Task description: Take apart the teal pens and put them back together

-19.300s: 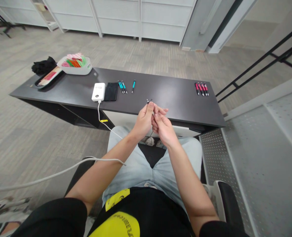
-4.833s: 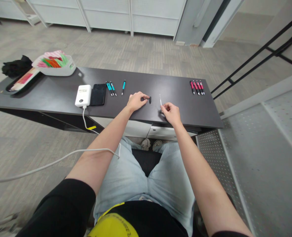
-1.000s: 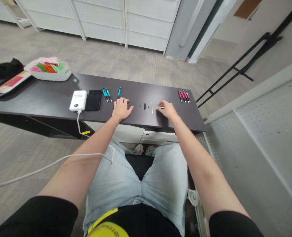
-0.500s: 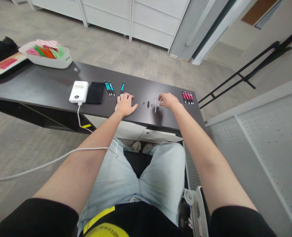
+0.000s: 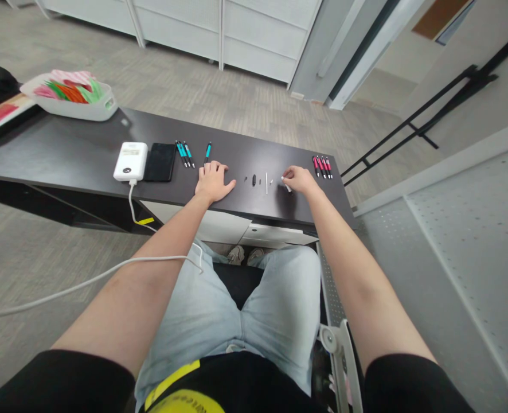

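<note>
My left hand (image 5: 211,182) lies flat on the dark tabletop with its fingers spread, just below a teal pen (image 5: 207,152). To its right lies a row of small parts: a tiny dark piece (image 5: 245,178), a black pen grip (image 5: 254,180), another tiny piece (image 5: 260,182), a thin pale pen refill (image 5: 266,183) and a small silvery piece (image 5: 272,182). Right of these, my right hand (image 5: 299,179) pinches a small white piece (image 5: 287,186) at its fingertips; its exact kind is too small to make out.
Several teal pens (image 5: 184,154) lie beside a black flat case (image 5: 160,162) and a white power bank (image 5: 131,161) with a cable. Several pink pens (image 5: 322,167) lie near the right edge. A white basket (image 5: 75,109) with colourful items stands far left.
My right hand has moved a little to the right, away from the refill, and the small silvery piece now shows on the table. My left hand stays in place. The view shifted slightly.
</note>
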The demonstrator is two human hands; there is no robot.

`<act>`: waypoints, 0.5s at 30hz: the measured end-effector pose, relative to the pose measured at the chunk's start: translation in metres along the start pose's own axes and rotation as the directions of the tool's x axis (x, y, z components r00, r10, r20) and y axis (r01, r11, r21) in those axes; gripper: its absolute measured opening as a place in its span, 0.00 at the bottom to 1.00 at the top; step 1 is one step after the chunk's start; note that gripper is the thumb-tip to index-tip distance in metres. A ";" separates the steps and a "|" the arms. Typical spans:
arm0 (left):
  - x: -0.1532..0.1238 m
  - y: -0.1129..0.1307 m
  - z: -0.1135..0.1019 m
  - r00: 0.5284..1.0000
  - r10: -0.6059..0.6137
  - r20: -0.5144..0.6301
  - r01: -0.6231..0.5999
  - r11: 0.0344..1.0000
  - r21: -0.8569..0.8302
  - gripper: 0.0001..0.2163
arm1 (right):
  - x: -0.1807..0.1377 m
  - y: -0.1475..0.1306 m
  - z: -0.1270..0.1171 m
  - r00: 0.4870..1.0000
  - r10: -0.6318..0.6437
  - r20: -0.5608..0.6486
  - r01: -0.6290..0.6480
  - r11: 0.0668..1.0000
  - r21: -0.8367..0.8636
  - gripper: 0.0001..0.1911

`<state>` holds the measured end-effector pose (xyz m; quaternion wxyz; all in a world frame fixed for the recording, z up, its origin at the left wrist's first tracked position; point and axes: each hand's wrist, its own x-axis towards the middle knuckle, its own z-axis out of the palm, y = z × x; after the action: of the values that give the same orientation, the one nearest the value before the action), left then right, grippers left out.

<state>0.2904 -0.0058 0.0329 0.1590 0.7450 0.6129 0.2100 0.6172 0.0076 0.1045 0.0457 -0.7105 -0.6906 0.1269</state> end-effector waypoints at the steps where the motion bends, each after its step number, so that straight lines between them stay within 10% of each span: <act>1: 0.000 0.000 0.000 1.000 -0.003 0.000 0.003 1.000 -0.001 0.29 | 0.002 0.002 0.004 1.000 0.007 -0.005 -0.007 1.000 0.022 0.16; 9: -0.001 0.001 0.000 1.000 -0.004 0.001 0.004 0.999 0.048 0.30 | 0.008 -0.001 0.014 0.998 0.060 -0.033 -0.056 0.992 0.111 0.16; 15: 0.000 0.001 -0.002 1.000 0.016 0.005 -0.016 0.991 0.129 0.32 | -0.019 -0.009 0.018 0.986 0.053 0.161 -0.064 0.996 0.068 0.11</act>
<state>0.2906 -0.0064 0.0354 0.1100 0.7591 0.6188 0.1698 0.6041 -0.0130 0.0912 0.0126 -0.7160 -0.6658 0.2095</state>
